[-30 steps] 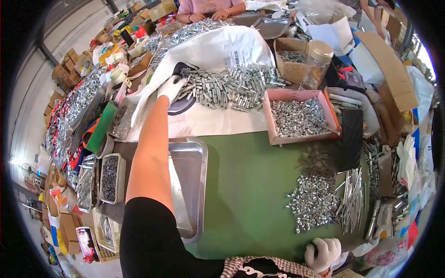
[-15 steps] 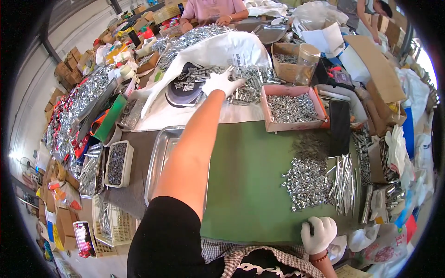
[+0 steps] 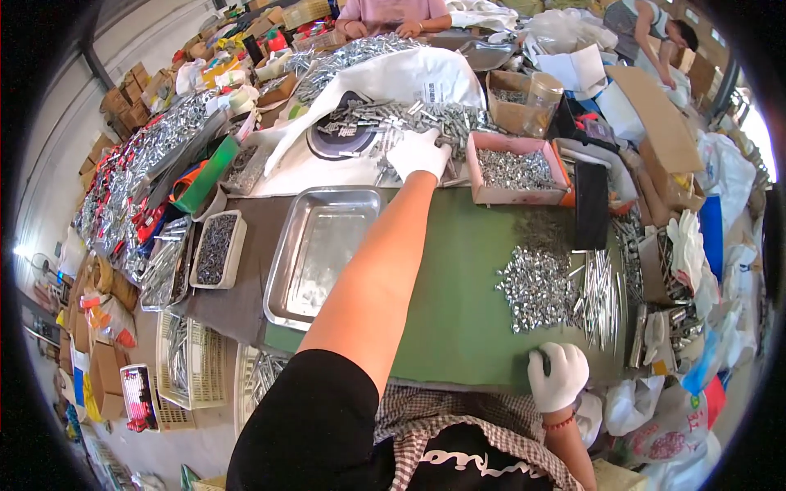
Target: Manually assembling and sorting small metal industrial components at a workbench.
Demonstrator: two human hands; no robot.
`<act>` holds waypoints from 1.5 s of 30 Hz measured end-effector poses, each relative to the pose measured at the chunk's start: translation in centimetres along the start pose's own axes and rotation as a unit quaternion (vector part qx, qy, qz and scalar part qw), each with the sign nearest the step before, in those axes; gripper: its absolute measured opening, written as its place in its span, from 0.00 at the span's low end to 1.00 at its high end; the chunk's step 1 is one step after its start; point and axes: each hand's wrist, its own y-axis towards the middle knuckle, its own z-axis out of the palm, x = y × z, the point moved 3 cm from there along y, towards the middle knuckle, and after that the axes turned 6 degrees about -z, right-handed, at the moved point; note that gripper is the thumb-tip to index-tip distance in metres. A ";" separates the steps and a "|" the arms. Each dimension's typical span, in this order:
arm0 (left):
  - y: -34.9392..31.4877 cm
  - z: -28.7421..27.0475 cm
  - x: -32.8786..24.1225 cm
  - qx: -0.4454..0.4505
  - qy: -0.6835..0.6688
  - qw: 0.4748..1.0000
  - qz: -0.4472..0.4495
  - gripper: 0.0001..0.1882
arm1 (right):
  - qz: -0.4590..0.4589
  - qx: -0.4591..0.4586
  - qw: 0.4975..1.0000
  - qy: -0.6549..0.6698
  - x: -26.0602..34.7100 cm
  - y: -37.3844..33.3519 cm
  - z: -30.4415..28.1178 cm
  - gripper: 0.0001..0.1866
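Observation:
My left hand, in a white glove, reaches far forward to the near side of a heap of silver metal tubes on a white sack. Its fingers curl down over some tubes, and the fingertips are partly hidden. At the table's front edge rests my right hand, also gloved, loosely closed with the thumb bent; nothing shows in it. Beyond it on the green table top lie a pile of small silver metal pieces and a bundle of thin metal rods.
A steel tray stands beside my left forearm. Right of the sack are a pink box of small metal parts and a black flat object. A white bin of dark parts sits left. Another person's hands work across the table.
My left hand has drawn nearer and to the right over the tubes, its fingers now curled down. The whole view has shifted, uncovering more of the tray. My right hand stays at the table edge.

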 end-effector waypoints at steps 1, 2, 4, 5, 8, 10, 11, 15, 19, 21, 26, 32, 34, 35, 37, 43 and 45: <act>-0.8 -0.2 -0.3 -0.015 -0.003 1.000 0.005 0.20 | -0.001 -0.008 1.000 0.002 0.0 0.0 0.0 0.09; -1.5 -0.3 -0.5 -0.029 -0.006 1.000 0.010 0.19 | 0.003 -0.007 1.000 0.001 -0.1 0.0 0.1 0.09; -3.1 -0.3 -0.6 -0.031 -0.016 0.999 0.007 0.16 | -0.006 -0.014 1.000 0.009 -0.2 -0.1 0.1 0.09; -3.7 -0.2 -0.5 -0.047 -0.015 0.999 0.021 0.17 | -0.001 -0.002 1.000 0.004 -0.3 -0.2 0.0 0.08; -5.6 0.0 -0.7 -0.072 -0.010 0.997 0.037 0.17 | 0.003 -0.012 1.000 0.015 -0.2 -0.1 -0.2 0.07; -6.7 0.0 -0.3 -0.085 -0.003 0.996 0.035 0.17 | 0.007 -0.014 1.000 0.015 -0.1 -0.1 -0.1 0.07; -7.3 0.2 -0.1 -0.113 -0.015 0.993 0.045 0.15 | 0.005 -0.019 1.000 0.017 -0.1 -0.2 -0.1 0.07; -10.1 -1.0 -1.2 -0.039 0.002 0.999 0.024 0.13 | 0.001 -0.025 1.000 0.014 -0.4 -0.4 -0.1 0.06; -12.9 -1.8 -1.0 -0.054 0.019 0.997 0.041 0.13 | -0.010 -0.034 0.999 0.020 -0.2 -0.3 0.0 0.06; -13.9 -2.0 -1.0 -0.058 0.009 0.997 0.046 0.13 | -0.012 -0.031 0.999 0.018 -0.1 -0.3 -0.1 0.05; -15.4 -2.7 -1.5 -0.023 0.006 0.997 0.070 0.20 | -0.018 -0.032 0.999 0.014 -0.1 -0.5 0.1 0.05; -10.6 -3.8 0.9 0.065 -0.010 0.992 0.107 0.21 | -0.005 -0.026 1.000 0.008 -0.2 -0.3 0.1 0.05; -6.7 -3.5 2.7 0.037 -0.020 0.989 0.139 0.21 | 0.000 -0.021 1.000 -0.002 -0.3 -0.2 -0.1 0.05; -4.9 -4.1 3.2 0.033 0.014 0.993 0.116 0.21 | 0.004 -0.013 1.000 -0.001 -0.5 -0.3 -0.1 0.05; -0.2 -3.9 7.3 -0.021 0.045 0.995 0.086 0.21 | -0.002 -0.011 1.000 0.007 -0.1 0.0 -0.1 0.05; 6.8 -1.3 14.0 0.026 0.093 0.995 -0.019 0.32 | 0.004 0.004 1.000 -0.002 -0.3 -0.1 -0.1 0.06; 8.6 -1.1 15.8 0.095 0.064 0.993 -0.030 0.36 | -0.009 0.012 1.000 0.000 -0.1 -0.1 0.1 0.07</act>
